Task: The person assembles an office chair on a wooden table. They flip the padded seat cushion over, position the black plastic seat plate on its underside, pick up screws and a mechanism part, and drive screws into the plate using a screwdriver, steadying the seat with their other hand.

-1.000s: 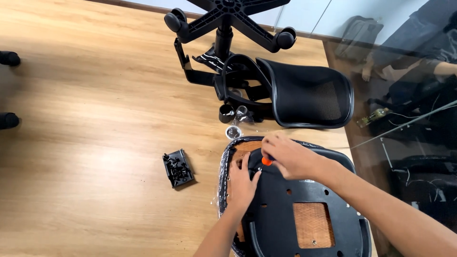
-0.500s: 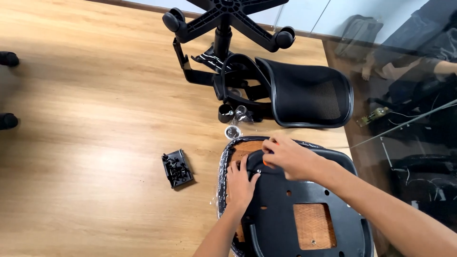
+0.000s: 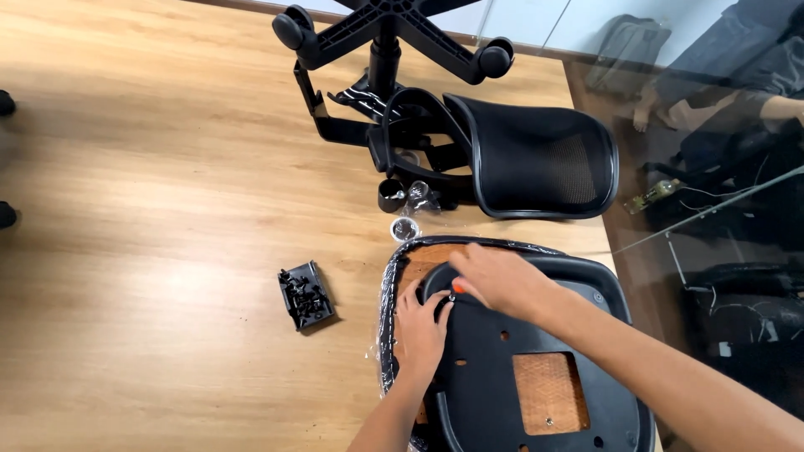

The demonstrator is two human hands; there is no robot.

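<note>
Little has shifted, right hand (image 3: 502, 280) still pinching orange-handled tool (image 3: 458, 289), left hand (image 3: 421, 328) flat, fingers released, on upturned chair seat (image 3: 536, 377).

An upturned black chair seat (image 3: 536, 377) lies on the wooden floor, plastic underside showing.

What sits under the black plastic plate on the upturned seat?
Under the black plate, brown wood shows through a cutout. The right hand hides an orange-tipped tool.

An office, likely: wood-laminate floor (image 3: 151, 167), glass partition (image 3: 720, 167), and a dismantled swivel chair (image 3: 469, 142).
</note>
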